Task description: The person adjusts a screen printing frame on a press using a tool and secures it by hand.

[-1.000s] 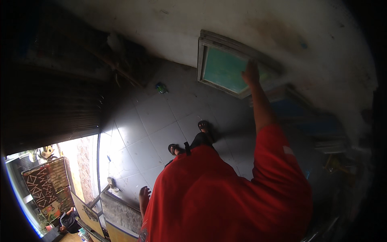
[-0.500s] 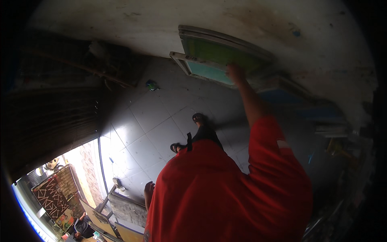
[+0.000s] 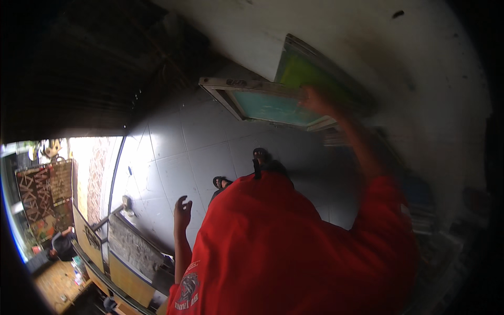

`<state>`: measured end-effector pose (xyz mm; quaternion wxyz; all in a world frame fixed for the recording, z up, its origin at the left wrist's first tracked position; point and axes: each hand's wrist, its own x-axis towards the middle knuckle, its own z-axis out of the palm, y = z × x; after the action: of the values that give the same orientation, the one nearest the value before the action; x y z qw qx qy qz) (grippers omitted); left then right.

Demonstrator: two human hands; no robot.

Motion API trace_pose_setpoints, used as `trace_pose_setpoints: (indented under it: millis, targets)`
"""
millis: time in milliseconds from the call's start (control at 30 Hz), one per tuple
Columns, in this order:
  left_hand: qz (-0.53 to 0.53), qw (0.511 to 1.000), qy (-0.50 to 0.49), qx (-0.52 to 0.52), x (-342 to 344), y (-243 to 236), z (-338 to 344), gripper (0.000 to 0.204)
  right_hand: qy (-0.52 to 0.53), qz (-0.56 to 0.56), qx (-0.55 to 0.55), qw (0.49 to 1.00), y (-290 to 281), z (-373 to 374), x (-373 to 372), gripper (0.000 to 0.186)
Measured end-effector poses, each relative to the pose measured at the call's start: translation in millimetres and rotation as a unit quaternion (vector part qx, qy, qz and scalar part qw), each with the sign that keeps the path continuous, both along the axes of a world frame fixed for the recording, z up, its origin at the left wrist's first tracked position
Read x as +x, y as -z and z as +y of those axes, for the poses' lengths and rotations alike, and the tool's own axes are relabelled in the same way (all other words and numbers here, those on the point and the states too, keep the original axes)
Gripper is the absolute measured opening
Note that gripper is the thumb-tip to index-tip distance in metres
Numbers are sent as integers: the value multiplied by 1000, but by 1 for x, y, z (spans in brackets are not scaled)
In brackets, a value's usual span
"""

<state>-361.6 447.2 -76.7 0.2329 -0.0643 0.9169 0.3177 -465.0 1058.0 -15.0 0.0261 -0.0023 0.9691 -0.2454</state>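
Teal framed screen: pinched at upper edge by right hand
Left hand: held well apart, loosely spread

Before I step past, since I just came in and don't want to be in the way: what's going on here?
A red-shirted person grips the upper edge of a turquoise framed panel with the right hand. That panel is angled out from a green framed panel by the pale wall. The left hand is empty.
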Motion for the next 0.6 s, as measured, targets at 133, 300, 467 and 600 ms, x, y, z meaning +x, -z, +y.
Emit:
trace_pose_setpoints:
  millis: [133,300,467,600]
  targets:
    - [79,996,-47,13,-29,-19,6,62,-183,-18,1,983,-102,-81,-84,33]
    - [275,951,-141,2,-29,-44,-40,94,-409,24,63,910,-230,-254,-110,36]
    - [274,878,-358,162,57,-43,-127,66,-573,99,77,810,-318,-443,-104,35]
    - [316,826,-452,116,150,-45,-171,56,-678,147,65,717,-353,-578,-95,41]
